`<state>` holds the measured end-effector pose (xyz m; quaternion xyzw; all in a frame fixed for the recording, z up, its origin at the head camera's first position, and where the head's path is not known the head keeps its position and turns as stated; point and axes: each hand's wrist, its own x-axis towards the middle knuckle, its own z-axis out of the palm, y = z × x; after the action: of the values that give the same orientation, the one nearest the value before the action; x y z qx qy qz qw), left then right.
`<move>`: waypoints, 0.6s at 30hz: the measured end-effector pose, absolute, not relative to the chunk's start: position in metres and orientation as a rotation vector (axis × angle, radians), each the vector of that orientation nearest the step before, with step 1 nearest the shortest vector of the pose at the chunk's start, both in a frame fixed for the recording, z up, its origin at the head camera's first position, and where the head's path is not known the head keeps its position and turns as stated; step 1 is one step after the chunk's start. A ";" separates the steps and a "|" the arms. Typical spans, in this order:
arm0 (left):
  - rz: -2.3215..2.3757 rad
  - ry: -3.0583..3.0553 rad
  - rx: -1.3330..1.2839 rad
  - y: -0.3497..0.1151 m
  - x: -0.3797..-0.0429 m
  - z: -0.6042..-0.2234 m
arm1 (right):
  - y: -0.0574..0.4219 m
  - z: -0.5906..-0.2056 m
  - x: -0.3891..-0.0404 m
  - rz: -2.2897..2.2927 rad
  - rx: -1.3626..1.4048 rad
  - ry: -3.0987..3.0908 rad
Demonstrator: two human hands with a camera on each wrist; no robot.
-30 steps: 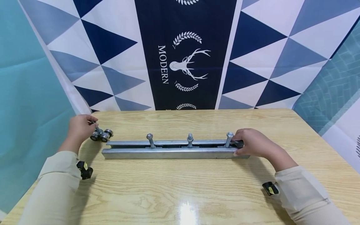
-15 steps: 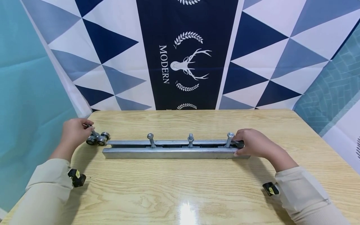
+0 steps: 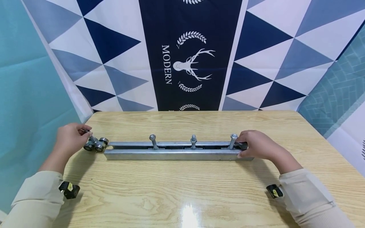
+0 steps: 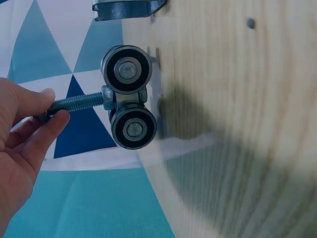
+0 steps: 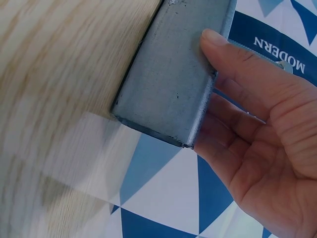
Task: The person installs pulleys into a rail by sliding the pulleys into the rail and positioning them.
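My left hand [image 3: 69, 139] pinches the threaded bolt [image 4: 81, 102] of a roller trolley [image 3: 100, 145] between thumb and fingers. The trolley's paired wheels [image 4: 128, 70] are at the left end of a metal track [image 3: 171, 155]; in the left wrist view they look just apart from it. Three upright bolts, a left one [image 3: 153, 142], a middle one [image 3: 193, 142] and a right one [image 3: 232, 141], stick up through the track's slot; what carries them inside is mostly hidden. At the track's right end my right hand [image 3: 258, 144] grips it, thumb on the near wall [image 5: 163, 74].
The track lies lengthwise on a wood-grain table [image 3: 159, 193]. Behind it hangs a patterned cloth [image 3: 119, 57] with triangles and a deer print; a teal sheet [image 3: 31, 95] hangs at the left. A small dark speck [image 4: 251, 23] shows on the tabletop.
My left hand has brought the roller trolley left and nearer to me, from behind the track's left end to more nearly in line with it. The right hand and the track stay put.
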<state>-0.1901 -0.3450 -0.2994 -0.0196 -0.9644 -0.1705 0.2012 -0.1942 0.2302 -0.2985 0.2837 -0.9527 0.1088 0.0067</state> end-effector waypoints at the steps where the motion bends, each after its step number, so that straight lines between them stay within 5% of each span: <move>1: -0.476 -2.688 -0.057 -0.345 -0.188 -0.300 | 0.230 -0.298 -0.194 0.343 0.891 -2.981; 18: -0.508 -2.701 0.014 -0.325 -0.163 -0.301 | 0.230 -0.298 -0.194 0.350 0.890 -2.988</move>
<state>-0.1628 -0.3253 -0.3011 0.0051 -0.9639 -0.1812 0.1953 -0.1943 0.2298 -0.2976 0.2836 -0.9524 0.1115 0.0022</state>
